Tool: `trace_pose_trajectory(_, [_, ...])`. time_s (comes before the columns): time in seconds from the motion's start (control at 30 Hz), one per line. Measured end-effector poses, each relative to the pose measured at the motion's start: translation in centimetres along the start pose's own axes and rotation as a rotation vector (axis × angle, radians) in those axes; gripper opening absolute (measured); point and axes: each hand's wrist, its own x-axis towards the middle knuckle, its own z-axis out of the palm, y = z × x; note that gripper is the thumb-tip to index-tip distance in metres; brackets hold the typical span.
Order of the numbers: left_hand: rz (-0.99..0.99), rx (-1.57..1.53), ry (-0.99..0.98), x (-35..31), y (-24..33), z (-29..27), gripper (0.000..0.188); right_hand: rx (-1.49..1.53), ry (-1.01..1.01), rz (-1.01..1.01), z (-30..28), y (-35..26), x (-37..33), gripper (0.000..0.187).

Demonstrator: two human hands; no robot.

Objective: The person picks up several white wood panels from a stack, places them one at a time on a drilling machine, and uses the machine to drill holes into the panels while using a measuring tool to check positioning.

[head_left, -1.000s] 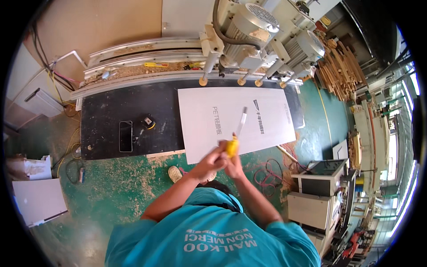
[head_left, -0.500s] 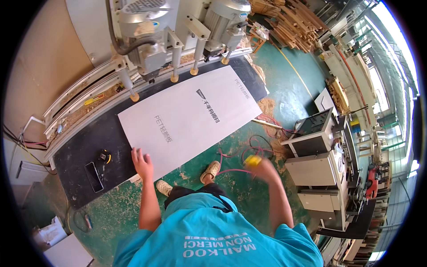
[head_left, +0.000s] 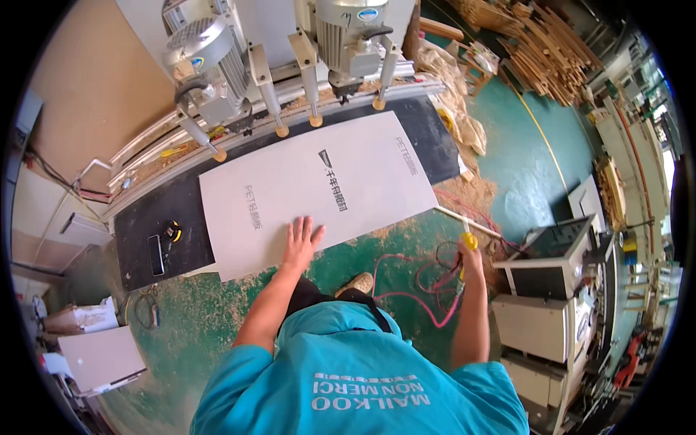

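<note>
Flat white board (head_left: 293, 196); held yellow tool (head_left: 470, 240)

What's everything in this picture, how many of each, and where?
Table: 1, black, left to centre
Panel: 1, white, on table
Phone: 1, dark, table's left
Small tool: 1, black-yellow, beside phone
Motors: at least 2, silver, beyond table
Round feet: 4, tan, near table's far edge
Yellow tool: 1, yellow, right of panel
Hose: count unclear, pink, right of centre
Wood strips: many, brown, upper right
Cabinets: several, white, right
Floor: 1, green, around table
Shoe: 1, beige, below panel
Shirt: 1, teal, bottom
Left hand: 1, bare, on panel
Right hand: 1, bare, on yellow tool
</note>
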Motion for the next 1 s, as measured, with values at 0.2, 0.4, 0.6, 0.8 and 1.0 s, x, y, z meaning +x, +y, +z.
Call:
trace_pose_trajectory(0.2, [0.086, -0.214, -0.178, 2.3, -3.0, -15.8, 0.073, -0.487, -0.597, -0.039, -2.3, -10.8, -9.3, 0.017])
trace_pose_trajectory(0.4, [-0.277, -0.062, 0.163, 12.5, -8.7, -31.5, 0.029, -0.037, -0.376, -0.277, -4.6, -17.2, -8.2, 0.025])
trace_pose_trajectory(0.6, [-0.071, -0.173, 0.359, 18.6, -9.5, -30.9, 0.026, -0.017, 0.009, -0.381, -6.1, -19.0, -0.6, 0.026])
trace_pose_trajectory(0.8, [-0.188, 0.018, 0.401, 19.7, -9.4, -30.0, 0.046, -0.567, -0.545, -0.028, 7.6, -6.5, -3.5, 0.04])
trace_pose_trajectory(1.0, [-0.141, 0.155, 0.696, 20.5, -9.9, -27.7, 0.053, 0.24, 0.044, 0.034, 7.2, 6.1, 4.5, 0.022])
